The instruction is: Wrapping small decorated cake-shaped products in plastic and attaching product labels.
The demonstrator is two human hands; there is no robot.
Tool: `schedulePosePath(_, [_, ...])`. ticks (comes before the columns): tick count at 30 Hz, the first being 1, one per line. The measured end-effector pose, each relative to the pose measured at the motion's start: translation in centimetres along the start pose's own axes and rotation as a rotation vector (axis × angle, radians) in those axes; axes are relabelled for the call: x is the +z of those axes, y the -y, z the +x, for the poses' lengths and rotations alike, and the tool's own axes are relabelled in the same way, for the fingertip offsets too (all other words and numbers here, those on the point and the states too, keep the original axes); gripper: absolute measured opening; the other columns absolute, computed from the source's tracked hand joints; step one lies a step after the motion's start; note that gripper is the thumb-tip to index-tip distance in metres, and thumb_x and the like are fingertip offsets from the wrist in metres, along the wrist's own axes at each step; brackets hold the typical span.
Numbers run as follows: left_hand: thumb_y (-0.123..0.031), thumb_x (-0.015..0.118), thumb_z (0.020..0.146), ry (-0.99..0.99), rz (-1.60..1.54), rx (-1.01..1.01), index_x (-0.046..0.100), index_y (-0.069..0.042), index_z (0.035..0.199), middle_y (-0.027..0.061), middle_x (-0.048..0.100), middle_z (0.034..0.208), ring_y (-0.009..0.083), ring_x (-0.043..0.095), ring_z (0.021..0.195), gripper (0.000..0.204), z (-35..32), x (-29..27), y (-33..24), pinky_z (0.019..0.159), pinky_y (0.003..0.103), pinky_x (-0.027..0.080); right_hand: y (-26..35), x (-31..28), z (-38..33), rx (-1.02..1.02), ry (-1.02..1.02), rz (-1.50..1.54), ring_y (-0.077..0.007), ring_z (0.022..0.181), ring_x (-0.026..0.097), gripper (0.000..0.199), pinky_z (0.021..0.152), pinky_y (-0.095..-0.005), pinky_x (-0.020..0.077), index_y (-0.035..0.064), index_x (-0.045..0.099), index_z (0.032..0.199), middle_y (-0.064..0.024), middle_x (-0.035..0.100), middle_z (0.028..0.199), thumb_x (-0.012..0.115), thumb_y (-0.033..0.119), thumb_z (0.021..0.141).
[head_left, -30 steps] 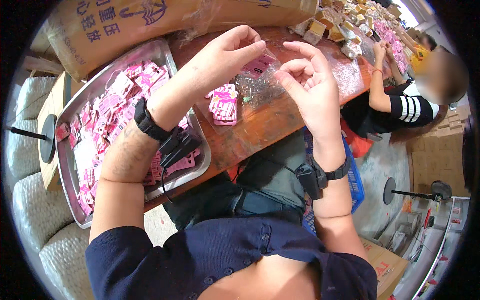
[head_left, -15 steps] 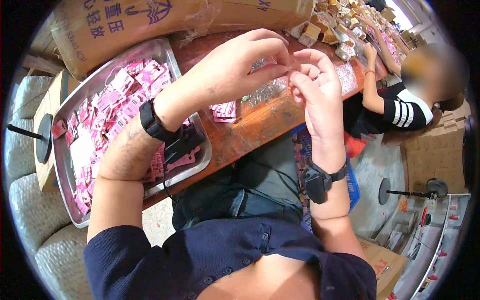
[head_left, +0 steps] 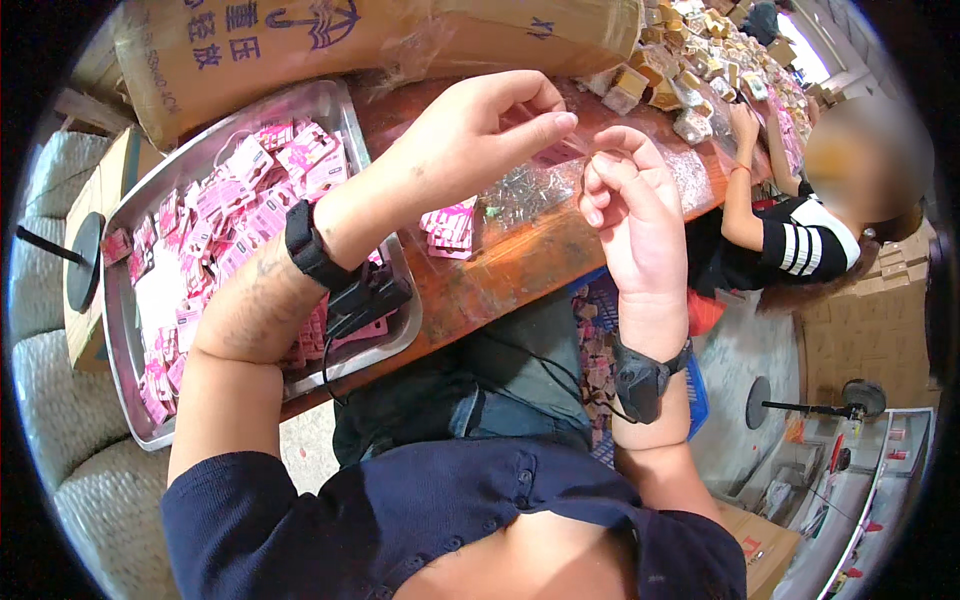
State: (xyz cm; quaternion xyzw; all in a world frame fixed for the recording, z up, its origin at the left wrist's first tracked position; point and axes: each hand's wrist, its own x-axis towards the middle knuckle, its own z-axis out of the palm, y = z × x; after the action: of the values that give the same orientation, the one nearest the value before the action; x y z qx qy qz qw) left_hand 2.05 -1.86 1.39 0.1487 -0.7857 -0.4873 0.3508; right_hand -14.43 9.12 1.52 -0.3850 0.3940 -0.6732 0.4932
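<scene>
- A tray of small packets lies at the left on the surface.
- A packet stack sits right of the tray.
- A cardboard box lies behind the tray.
- Small boxes are heaped far right.

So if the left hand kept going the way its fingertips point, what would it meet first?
Probably the right hand: the left hand points its fingertips right at it, with a small clear bag pinched between them, though depth is hard to judge.
</scene>
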Motion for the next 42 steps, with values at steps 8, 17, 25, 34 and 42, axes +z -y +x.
schedulePosePath(8, [-0.021,0.059,0.098,-0.065,0.148,0.002,0.058,0.001,0.099,0.0034,0.063,0.084,0.0084,0.063,0.08,0.022,-0.4,0.3,-1.1,0.069,0.025,0.054,-0.2,0.9,-1.0,0.057,-0.002,-0.076,-0.0046,0.057,0.049,0.015,0.047,-0.0183,0.0384,0.0046,0.055,0.102,-0.0014,0.057,0.075,0.061,0.003,0.088])
schedulePosePath(17, [-0.022,0.056,0.099,-0.026,0.03,-0.127,0.058,0.0,0.098,0.0,0.061,0.085,0.0074,0.061,0.084,0.022,-0.1,-0.3,-0.7,0.079,0.025,0.053,-0.1,2.2,-1.5,-0.042,0.077,-0.088,-0.0033,0.059,0.047,0.024,0.05,-0.017,0.0363,0.0051,0.049,0.108,-0.0009,0.055,0.075,0.059,-0.001,0.087])
schedulePosePath(25, [-0.024,0.056,0.1,0.033,0.056,-0.063,0.057,0.0,0.101,-0.0001,0.06,0.088,0.0072,0.059,0.085,0.024,-0.3,0.0,-1.1,0.078,0.025,0.052,-1.5,1.5,-0.5,-0.449,-0.03,-0.536,-0.0074,0.069,0.057,0.024,0.062,-0.0214,0.0476,0.0038,0.054,0.106,-0.0012,0.059,0.079,0.064,-0.004,0.086])
schedulePosePath(34, [-0.023,0.056,0.099,0.038,0.073,-0.08,0.058,0.0,0.1,0.0008,0.06,0.087,0.007,0.056,0.082,0.023,-0.3,0.1,-0.7,0.077,0.024,0.051,-1.5,0.6,-0.2,-0.703,-0.059,-0.988,-0.0178,0.071,0.065,0.021,0.064,-0.0288,0.0524,0.0038,0.06,0.101,-0.0088,0.065,0.084,0.066,-0.003,0.082])
schedulePosePath(42, [-0.02,0.058,0.098,0.009,0.12,-0.005,0.058,0.001,0.098,0.0015,0.061,0.085,0.007,0.057,0.082,0.021,-0.4,0.6,-0.8,0.072,0.024,0.051,-2.0,0.0,-0.5,-0.506,-0.1,-0.957,-0.0105,0.067,0.06,0.028,0.058,-0.0249,0.0477,0.0041,0.056,0.106,-0.0054,0.062,0.079,0.063,-0.006,0.081])
